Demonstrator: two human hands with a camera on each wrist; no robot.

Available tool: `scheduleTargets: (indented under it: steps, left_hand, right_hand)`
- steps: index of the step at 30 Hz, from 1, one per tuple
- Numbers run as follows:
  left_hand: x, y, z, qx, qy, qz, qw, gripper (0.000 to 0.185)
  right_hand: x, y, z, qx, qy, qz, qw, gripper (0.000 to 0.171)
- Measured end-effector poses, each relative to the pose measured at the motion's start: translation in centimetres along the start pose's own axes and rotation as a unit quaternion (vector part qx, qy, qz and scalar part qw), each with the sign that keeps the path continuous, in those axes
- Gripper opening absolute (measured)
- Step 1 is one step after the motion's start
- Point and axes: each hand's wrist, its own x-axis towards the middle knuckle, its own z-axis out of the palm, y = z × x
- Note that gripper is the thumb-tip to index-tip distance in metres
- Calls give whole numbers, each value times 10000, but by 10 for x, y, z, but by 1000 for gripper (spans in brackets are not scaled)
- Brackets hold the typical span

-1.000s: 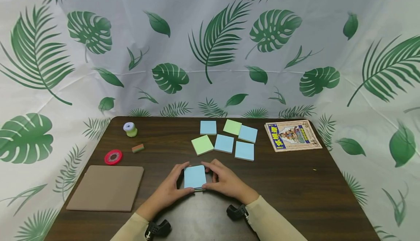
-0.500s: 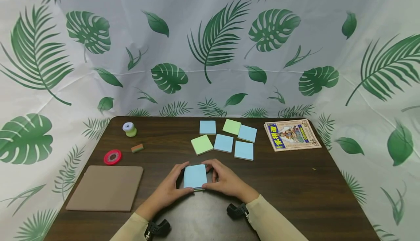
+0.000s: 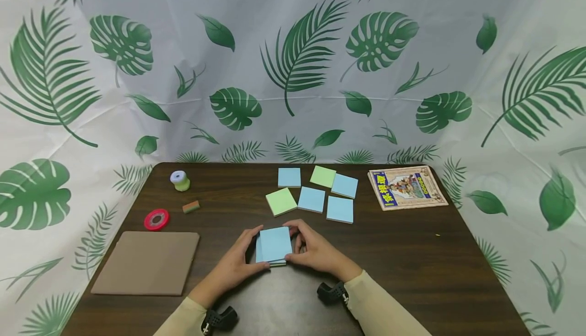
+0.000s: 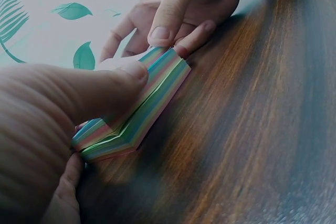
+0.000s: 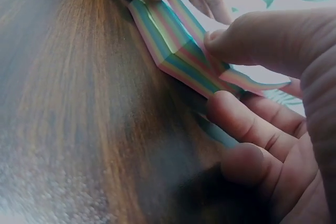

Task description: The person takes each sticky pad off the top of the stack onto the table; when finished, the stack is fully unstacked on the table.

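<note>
A stack of square sticky notes (image 3: 276, 244), light blue on top, lies between both hands at the middle of the table. Its sides show pink, yellow, green and blue stripes in the wrist views. My left hand (image 3: 238, 260) holds the stack from the left, thumb along the near edge and fingers round the far corner. From the right, my right hand (image 3: 317, 249) pinches the upper part of the stack (image 5: 189, 19) between thumb and fingers. That upper part sits shifted to the right over the lower layers. Its near right corner bends outward in the right wrist view.
Several blue and green sticky note pads (image 3: 312, 200) lie beyond the hands. A comic-style booklet (image 3: 409, 188) is at back right. To the left are a brown board (image 3: 146, 263), a red ring-shaped roll (image 3: 156, 219), a small striped block (image 3: 191, 207) and a lidded container (image 3: 180, 180).
The upper part of the sticky note stack has slid to the right with my right hand, baring a strip of blue at the left. My left hand stays in place.
</note>
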Motion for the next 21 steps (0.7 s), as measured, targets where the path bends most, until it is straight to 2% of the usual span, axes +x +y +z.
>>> scheduleTargets:
  steps: [10,21]
  left_hand:
    - [1,0,1,2,-6,-93,10000,97]
    - [-1,0,0,-109,-54,-14,9999,94]
  right_hand:
    - [-1,-2,-2,591,96,94,9982,75]
    - [-2,0,0,1185,621,94,9910,42]
